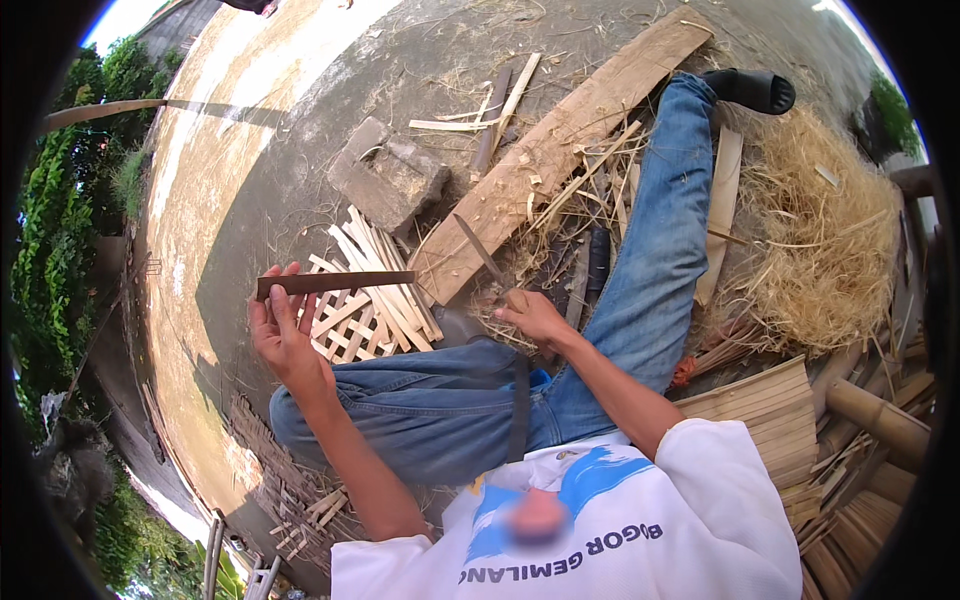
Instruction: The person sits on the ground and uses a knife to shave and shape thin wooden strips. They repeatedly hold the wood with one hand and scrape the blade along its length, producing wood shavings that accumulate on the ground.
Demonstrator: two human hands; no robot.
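Observation:
My left hand (290, 340) is raised on the left, its thumb and fingers closed around the wide end of a dark brown, flat wooden strip (355, 281). The strip points right, its narrower tip reaching the near end of a long plank (590, 125). My right hand (540, 322) grips a knife (476, 243) over my lap, the blade slanting up and left across the plank's near end. My fingers hide most of its handle. Below the strip, a stack of pale split strips (378, 285) lies crisscrossed on the ground, just right of my left hand.
A broken concrete block (388, 176) rests left of the plank. Beside my outstretched right leg (655, 230) are a dark cylindrical object (598, 258) and a heap of straw-coloured shavings (825, 235). Bamboo poles (880, 420) and a slatted panel (765, 420) lie at the right.

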